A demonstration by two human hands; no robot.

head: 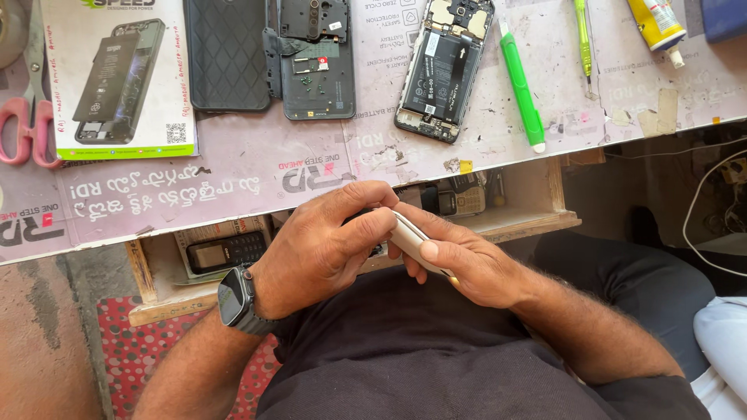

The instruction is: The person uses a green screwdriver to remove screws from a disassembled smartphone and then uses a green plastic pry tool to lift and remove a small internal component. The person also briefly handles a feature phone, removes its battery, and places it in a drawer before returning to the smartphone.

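Both my hands meet over my lap, just below the workbench's front edge. My right hand [459, 260] grips a slim white tool or device [411, 237] that points up and left. My left hand [327, 245], with a dark smartwatch [233, 297] on its wrist, closes around the front end of the same white object, its fingers curled over something dark that is mostly hidden. An opened phone [443, 70] with its battery exposed lies on the bench above my hands.
On the bench [257, 175] lie a dark back cover [227, 54], a grey phone frame [317, 66], a battery box [117, 74], pink scissors [27, 117], a green pry tool [521, 89], a yellow-green screwdriver [582, 35] and a glue tube [657, 27]. An open drawer [226, 253] holds old keypad phones.
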